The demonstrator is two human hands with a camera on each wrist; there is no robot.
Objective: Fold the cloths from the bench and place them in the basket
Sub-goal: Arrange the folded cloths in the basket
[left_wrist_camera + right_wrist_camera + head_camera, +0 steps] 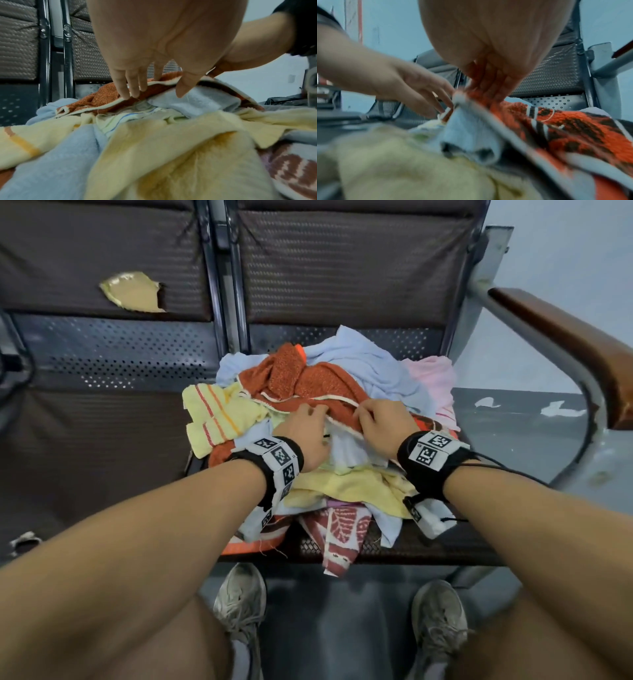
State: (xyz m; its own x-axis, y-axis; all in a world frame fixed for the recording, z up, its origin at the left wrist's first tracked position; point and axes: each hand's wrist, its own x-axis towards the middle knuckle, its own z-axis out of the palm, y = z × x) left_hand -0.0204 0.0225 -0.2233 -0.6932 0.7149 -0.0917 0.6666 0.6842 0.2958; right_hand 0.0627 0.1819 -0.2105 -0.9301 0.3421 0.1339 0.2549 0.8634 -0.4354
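A heap of cloths lies on the right seat of the bench (404, 546). On top is an orange cloth (315, 381) with a white hem, also in the wrist views (106, 96) (556, 121). My left hand (313, 410) rests its straight fingers (126, 93) on that hem, thumb apart. My right hand (363, 412) pinches the same hem a little to the right, fingers (488, 93) curled on the orange weave. The left hand (443, 106) shows beside it. No basket is in view.
Around the orange cloth lie a yellow striped cloth (215, 412), a light blue one (370, 364), a pink one (431, 378), a plain yellow one (342, 487) and a red patterned one (342, 529). The left seat (102, 440) is bare. A wooden armrest (565, 344) stands at right.
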